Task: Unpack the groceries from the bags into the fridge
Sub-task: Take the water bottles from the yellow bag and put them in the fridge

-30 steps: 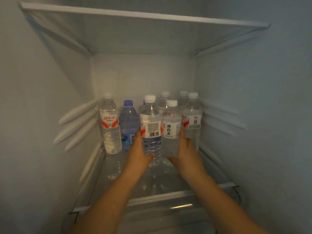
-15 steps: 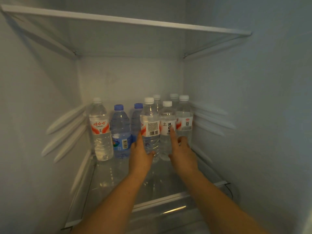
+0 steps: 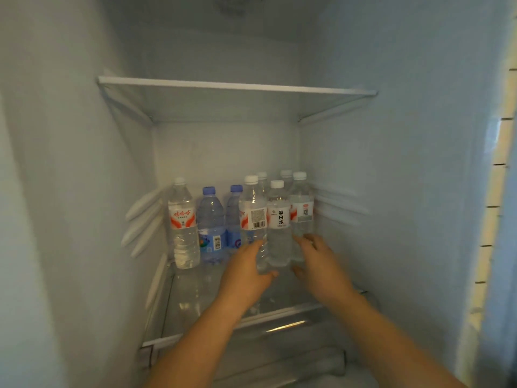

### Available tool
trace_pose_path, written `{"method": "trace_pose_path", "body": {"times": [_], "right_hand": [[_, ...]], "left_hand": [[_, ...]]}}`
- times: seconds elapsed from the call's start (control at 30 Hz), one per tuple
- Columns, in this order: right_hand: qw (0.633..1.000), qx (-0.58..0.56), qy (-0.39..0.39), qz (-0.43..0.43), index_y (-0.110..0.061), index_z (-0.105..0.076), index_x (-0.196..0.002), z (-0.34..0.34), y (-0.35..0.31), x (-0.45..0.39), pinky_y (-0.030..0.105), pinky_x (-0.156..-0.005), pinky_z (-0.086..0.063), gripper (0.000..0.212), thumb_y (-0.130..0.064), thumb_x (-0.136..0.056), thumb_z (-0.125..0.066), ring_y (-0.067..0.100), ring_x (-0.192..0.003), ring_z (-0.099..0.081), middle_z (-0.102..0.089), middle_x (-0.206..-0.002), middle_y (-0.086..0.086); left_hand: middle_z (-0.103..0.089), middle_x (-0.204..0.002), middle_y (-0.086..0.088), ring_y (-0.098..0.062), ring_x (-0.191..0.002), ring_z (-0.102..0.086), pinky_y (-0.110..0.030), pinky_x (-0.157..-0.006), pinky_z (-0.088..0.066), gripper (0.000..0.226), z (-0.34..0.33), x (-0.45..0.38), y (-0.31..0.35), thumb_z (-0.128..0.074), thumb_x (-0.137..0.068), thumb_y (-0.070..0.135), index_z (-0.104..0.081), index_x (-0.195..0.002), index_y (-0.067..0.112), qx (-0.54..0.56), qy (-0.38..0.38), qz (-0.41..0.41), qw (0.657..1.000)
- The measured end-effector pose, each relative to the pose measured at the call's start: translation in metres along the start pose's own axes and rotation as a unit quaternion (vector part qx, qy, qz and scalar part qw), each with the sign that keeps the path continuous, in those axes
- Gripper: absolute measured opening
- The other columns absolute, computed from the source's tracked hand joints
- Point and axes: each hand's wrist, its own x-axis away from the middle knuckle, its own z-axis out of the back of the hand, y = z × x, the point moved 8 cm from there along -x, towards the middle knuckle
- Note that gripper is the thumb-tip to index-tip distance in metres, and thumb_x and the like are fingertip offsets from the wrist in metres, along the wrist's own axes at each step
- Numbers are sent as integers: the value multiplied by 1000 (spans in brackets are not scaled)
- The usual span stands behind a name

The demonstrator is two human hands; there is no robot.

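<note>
Inside the fridge, several water bottles stand on the glass shelf (image 3: pixel 193 309). At the front are a bottle with a barcode label (image 3: pixel 253 208) and a white-label bottle (image 3: pixel 278 219). My left hand (image 3: pixel 244 275) is just in front of the barcode bottle, fingers relaxed, thumb and forefinger either side of its base. My right hand (image 3: pixel 319 264) hovers beside the white-label bottle with loosely bent fingers, holding nothing. A red-label bottle (image 3: pixel 183 219) and two blue bottles (image 3: pixel 211 228) stand to the left, and another red-label bottle (image 3: pixel 302 211) to the right.
An upper glass shelf (image 3: pixel 237 85) spans the fridge above the bottles. White rails (image 3: pixel 142 219) stick out from the left wall. A clear drawer (image 3: pixel 279 359) sits below the shelf. A tiled wall (image 3: pixel 498 191) shows past the fridge's right edge.
My hands let go of the two front bottles and drew back towards me. The view pulled back and tilted up, showing more of the fridge.
</note>
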Motion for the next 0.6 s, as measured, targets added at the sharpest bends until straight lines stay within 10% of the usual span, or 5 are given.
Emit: {"method": "trace_pose_path", "body": {"times": [0.6], "right_hand": [[948, 290, 34, -125, -15, -56, -124, 175, -47, 363, 40, -91, -48, 73, -34, -60, -85, 24, -110, -58, -58, -124, 2]], "left_hand": [[-38, -143, 14, -13, -131, -35, -28, -105, -31, 66, -63, 276, 157, -63, -82, 44, -34, -141, 33, -78, -207, -248, 943]]}}
